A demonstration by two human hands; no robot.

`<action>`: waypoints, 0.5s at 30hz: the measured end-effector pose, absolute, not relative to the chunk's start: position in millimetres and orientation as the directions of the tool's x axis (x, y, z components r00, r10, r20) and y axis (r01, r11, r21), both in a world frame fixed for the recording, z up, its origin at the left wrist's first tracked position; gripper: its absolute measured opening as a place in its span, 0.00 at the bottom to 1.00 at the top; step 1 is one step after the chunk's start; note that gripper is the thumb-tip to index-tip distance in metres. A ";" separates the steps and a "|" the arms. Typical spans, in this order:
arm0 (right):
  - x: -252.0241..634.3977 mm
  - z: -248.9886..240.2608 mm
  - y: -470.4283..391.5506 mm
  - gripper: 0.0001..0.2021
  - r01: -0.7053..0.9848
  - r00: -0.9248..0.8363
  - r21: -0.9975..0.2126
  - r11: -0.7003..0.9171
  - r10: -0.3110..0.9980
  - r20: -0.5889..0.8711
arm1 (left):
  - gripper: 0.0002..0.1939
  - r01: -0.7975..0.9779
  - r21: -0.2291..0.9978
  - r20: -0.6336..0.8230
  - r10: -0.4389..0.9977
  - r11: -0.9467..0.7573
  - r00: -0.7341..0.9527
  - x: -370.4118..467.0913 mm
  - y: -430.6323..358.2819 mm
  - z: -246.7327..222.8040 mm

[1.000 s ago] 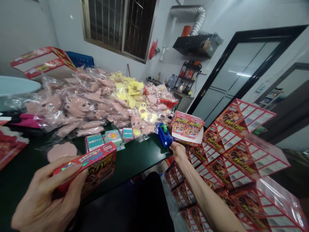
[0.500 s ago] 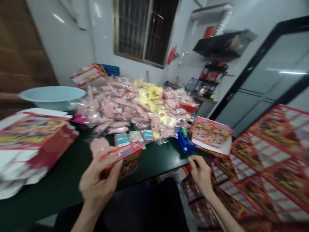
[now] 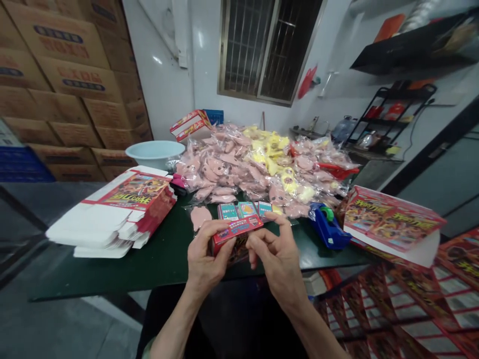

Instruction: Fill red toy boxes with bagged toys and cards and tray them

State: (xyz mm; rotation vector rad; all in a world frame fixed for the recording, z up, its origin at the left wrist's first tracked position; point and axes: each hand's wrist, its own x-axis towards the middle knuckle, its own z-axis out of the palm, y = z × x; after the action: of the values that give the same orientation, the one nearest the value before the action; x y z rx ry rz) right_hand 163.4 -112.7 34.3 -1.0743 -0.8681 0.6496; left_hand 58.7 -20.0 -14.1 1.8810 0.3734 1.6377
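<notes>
Red box (image 3: pixel 239 228), small and printed, is held above the near edge of the green table (image 3: pixel 164 264), its narrow upper face turned upward. The left hand (image 3: pixel 205 259) grips its left end between thumb and fingers; the right hand (image 3: pixel 279 257) is at its right end, index finger raised and thumb bent near the corner. Whether these right fingertips pinch anything, such as a strip of tape, cannot be told. The step in hand is judged to be work on the box's right end; a further move there would call for a steady left grip and light, exact pressure from the right fingertips. Just beyond the hands lie card stacks (image 3: pixel 228 211) in teal and other colours, with a bagged pink piece (image 3: pixel 200 218) beside them on the left. To the right of the right hand stands a blue tape dispenser (image 3: pixel 331 233) with a green roll, next to a larger red display box (image 3: pixel 389 219). Left of the left hand lies a stack of flattened boxes (image 3: pixel 138 192); farther out is a heap of bagged plush pieces (image 3: pixel 224 167), pink and yellow. Labels: bold yellow Chinese characters mark the display box and flattened boxes, white print the small box's upper face; distant cartons (image 3: pixel 75 40) bear blue ovals and red characters. None is sharp enough to transcribe reliably.
</notes>
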 end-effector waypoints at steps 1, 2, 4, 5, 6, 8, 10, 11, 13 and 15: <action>162.8 32.5 -111.3 0.19 -0.065 0.513 -0.934 0.352 0.815 0.271 | 0.16 -0.182 0.615 0.788 0.584 -0.768 0.198 58.8 -20.0 -14.0; 162.2 31.2 -110.0 0.18 -0.083 0.509 -0.932 0.353 0.819 0.265 | 0.17 -0.182 0.621 0.782 0.590 -0.762 0.202 58.6 -20.1 -13.6; 161.0 30.2 -107.7 0.17 -0.104 0.511 -0.928 0.358 0.820 0.259 | 0.18 -0.172 0.630 0.775 0.595 -0.758 0.216 57.8 -20.5 -12.3; 160.5 30.5 -106.6 0.17 -0.110 0.513 -0.928 0.357 0.820 0.254 | 0.18 -0.164 0.631 0.772 0.595 -0.758 0.224 57.2 -20.8 -11.5; 160.1 31.3 -105.5 0.17 -0.114 0.516 -0.929 0.351 0.820 0.247 | 0.17 -0.154 0.632 0.771 0.594 -0.760 0.231 56.5 -21.0 -10.7; 159.8 33.9 -104.2 0.18 -0.115 0.522 -0.939 0.324 0.824 0.221 | 0.17 -0.134 0.635 0.766 0.596 -0.761 0.241 55.2 -21.2 -8.9; 160.4 37.0 -103.9 0.19 -0.113 0.519 -0.952 0.284 0.834 0.187 | 0.17 -0.119 0.638 0.761 0.599 -0.761 0.250 54.1 -21.1 -6.9; 161.0 38.4 -104.2 0.20 -0.112 0.514 -0.958 0.263 0.841 0.171 | 0.17 -0.114 0.636 0.761 0.597 -0.763 0.254 53.6 -21.0 -5.7; 162.8 40.9 -104.9 0.20 -0.104 0.496 -0.969 0.226 0.856 0.147 | 0.17 -0.099 0.625 0.767 0.586 -0.774 0.261 52.4 -20.5 -3.5; 164.9 42.6 -105.3 0.21 -0.087 0.482 -0.976 0.199 0.866 0.133 | 0.17 -0.079 0.614 0.772 0.576 -0.786 0.268 51.1 -19.7 -2.2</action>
State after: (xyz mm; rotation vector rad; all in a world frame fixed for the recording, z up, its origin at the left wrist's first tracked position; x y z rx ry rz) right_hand 164.9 -105.3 42.6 -1.1832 -0.8292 0.7865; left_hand 51.1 -19.7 -2.2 1.9947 0.4469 1.5584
